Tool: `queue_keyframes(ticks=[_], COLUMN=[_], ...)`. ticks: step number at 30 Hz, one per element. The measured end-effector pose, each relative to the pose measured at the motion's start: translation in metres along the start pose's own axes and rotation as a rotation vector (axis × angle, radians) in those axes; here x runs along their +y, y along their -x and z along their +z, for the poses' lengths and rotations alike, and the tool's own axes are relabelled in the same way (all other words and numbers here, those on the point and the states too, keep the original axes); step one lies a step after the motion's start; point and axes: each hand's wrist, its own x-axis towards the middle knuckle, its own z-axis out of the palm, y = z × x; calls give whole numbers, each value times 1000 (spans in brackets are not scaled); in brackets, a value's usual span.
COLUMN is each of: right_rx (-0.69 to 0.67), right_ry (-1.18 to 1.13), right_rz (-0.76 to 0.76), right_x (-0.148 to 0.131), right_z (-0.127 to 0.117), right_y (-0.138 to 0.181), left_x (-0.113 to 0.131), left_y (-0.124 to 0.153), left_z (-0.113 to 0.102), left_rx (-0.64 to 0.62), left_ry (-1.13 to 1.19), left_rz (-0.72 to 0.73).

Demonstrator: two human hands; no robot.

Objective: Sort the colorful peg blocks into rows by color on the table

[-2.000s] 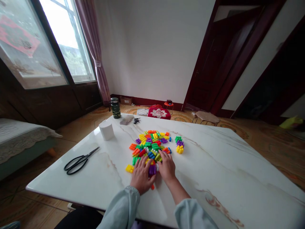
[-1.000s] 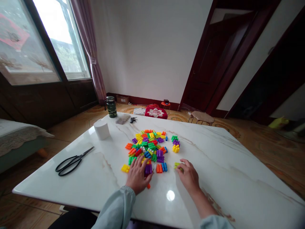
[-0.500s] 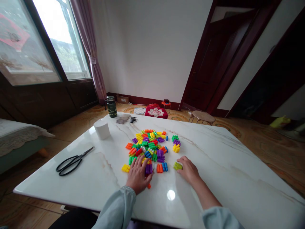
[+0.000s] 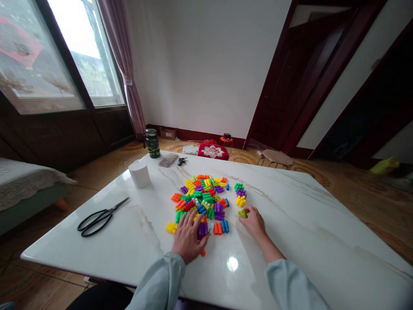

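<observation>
R hand [image 4: 254, 223] fingertips pinching lime block [image 4: 242, 213], just below yellow block [image 4: 240, 201]. L hand [image 4: 187, 234] spread flat on block pile [image 4: 201, 198] near edge, on desk [image 4: 306, 224].

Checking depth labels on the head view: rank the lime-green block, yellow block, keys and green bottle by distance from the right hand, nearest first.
1. lime-green block: at the fingertips of the right hand.
2. yellow block: just beyond the lime-green one, away from the person.
3. keys: far side, off to the left.
4. green bottle: far-left corner, beyond the keys.
</observation>
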Motion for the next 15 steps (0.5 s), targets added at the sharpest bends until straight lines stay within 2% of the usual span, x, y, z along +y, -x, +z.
queue_keyframes(ticks=[2,7,15], right_rx=[79,136,223], right_ry=[-89,-311,-387], right_rz=[27,86,83], right_x=[0,2,4], right_z=[6,20,30], right_y=[-2,-6,-14], left_x=[0,0,1], left_y=[0,-1,0], left_z=[0,-1,-2], left_rx=[-1,-10,-19], left_ry=[-1,3,7], left_rz=[0,-11,-12])
